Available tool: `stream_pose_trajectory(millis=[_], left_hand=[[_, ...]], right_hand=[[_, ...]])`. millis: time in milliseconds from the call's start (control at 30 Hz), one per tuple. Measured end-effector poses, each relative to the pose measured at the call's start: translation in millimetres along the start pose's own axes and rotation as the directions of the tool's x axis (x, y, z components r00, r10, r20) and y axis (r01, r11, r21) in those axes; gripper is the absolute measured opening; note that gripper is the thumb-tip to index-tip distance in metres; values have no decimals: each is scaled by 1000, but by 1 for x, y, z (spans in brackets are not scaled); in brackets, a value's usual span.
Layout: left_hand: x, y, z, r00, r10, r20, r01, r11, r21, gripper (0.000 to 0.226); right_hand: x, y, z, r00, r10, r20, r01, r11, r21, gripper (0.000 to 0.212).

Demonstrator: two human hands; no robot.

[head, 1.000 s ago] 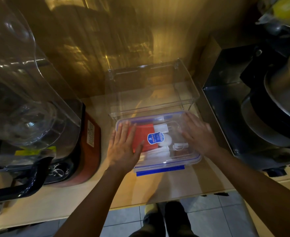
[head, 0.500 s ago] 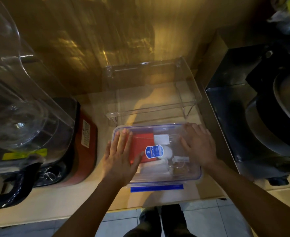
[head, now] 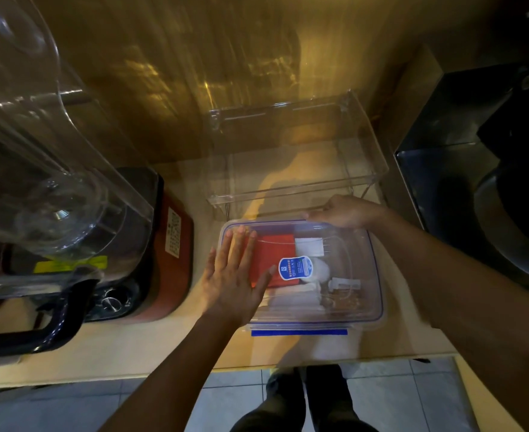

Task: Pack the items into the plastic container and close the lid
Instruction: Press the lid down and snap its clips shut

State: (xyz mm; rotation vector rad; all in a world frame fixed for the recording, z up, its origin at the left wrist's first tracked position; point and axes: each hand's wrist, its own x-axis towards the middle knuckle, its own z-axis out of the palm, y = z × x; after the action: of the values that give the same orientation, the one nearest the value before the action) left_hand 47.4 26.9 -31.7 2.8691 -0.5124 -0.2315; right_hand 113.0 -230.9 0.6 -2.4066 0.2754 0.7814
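A clear plastic container (head: pixel 369 302) with a blue-rimmed lid (head: pixel 344 241) rests on the wooden counter, lid lying on top. Through the lid I see a red flat item (head: pixel 274 249), a white charger plug (head: pixel 309 246), white cable and small white pieces. A blue oval sticker (head: pixel 295 268) sits on the lid. My left hand (head: pixel 235 275) lies flat with fingers spread on the lid's left half. My right hand (head: pixel 342 211) curls over the lid's far edge; its fingertips are hidden. A blue clip flap (head: pixel 299 332) sticks out at the near edge.
A clear acrylic rack (head: pixel 291 185) stands just behind the container against the wooden wall. A blender with a red base (head: pixel 169 244) and clear jug (head: pixel 39 169) fills the left. A dark metal stove area (head: pixel 475 182) is on the right. The counter edge (head: pixel 163 374) runs near me.
My right hand has moved from the lid's right side to its far edge. My left hand stays flat on the lid. The camera view shifted, with the container lower in frame.
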Motion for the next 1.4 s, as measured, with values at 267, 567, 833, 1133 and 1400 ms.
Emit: stream_pose_trajectory(millis=[267, 567, 833, 1133, 1400], left_hand=[[0, 1, -1, 1000, -8, 14, 9, 1000, -22, 69], [-2, 5, -5, 999, 2, 41, -2, 1000, 10, 72], [-21, 9, -7, 623, 774, -115, -737, 630, 246, 41], [-52, 28, 20, 766, 610, 203, -600, 566, 565, 78], [-52, 30, 19, 816, 547, 189, -539, 598, 593, 110]], right_hand=[[-11, 12, 8, 975, -191, -114, 212, 955, 209, 43], [-19, 13, 22, 940, -233, -250, 261, 962, 84, 51], [-23, 10, 23, 935, -225, -273, 246, 968, 42, 51], [-30, 7, 24, 935, -214, -281, 237, 970, 49, 46], [-31, 7, 23, 936, -220, -275, 237, 971, 30, 49]])
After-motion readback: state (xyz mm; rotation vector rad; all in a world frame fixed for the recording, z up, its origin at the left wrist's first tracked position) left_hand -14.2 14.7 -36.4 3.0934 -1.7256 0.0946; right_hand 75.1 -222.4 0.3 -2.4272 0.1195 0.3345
